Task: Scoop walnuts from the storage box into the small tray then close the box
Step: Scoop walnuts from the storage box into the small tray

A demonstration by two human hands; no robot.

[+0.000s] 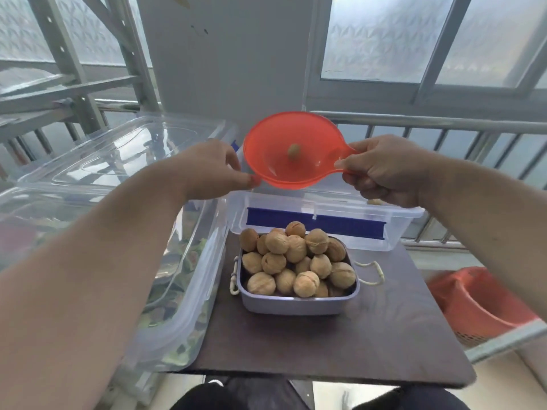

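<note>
A small metal tray (299, 300), low in the centre of the frame on a dark surface (325, 344), was already heaped with walnuts (296, 261). Above it, the right hand (387, 170) was clamped on the handle of an orange scoop (293, 149) carrying a single walnut (294, 151), while the left hand (213, 170) pinched the scoop's rim. Behind the tray, the clear storage box (325, 220) appeared to have its lid on, though whether it was latched could not be told. Scooping looked nearly finished.
</note>
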